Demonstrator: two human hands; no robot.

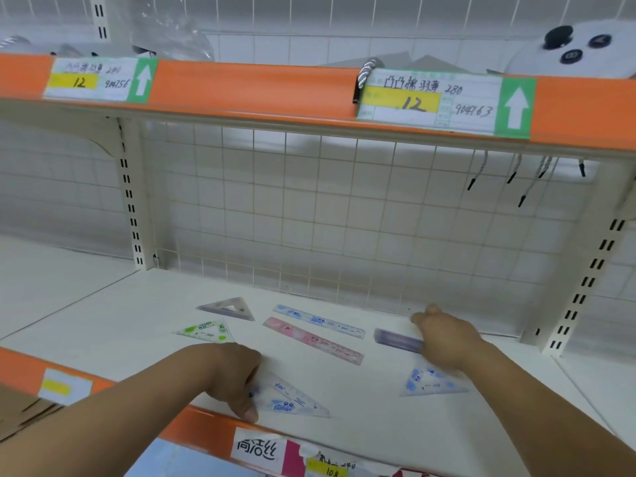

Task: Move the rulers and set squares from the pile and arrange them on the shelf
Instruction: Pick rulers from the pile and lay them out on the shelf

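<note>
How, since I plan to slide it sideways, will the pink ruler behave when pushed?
The pink translucent plastic ruler looks thin and straight, so probably stiff and light. Lying flat on the smooth white shelf, it would likely slide easily, not roll.

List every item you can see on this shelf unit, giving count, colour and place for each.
rulers: three, mid-shelf: blue ruler behind pink ruler, purple ruler to their right
set squares: four: purple set square and green set square back left; left blue set square and right blue set square in front
shelf: one, white, beneath them
upper price labels: two, white-yellow-green, on the orange upper edge
padded object: one, white, black buttons, top right
left hand: holds left blue set square
right hand: grips purple ruler's right end
</note>
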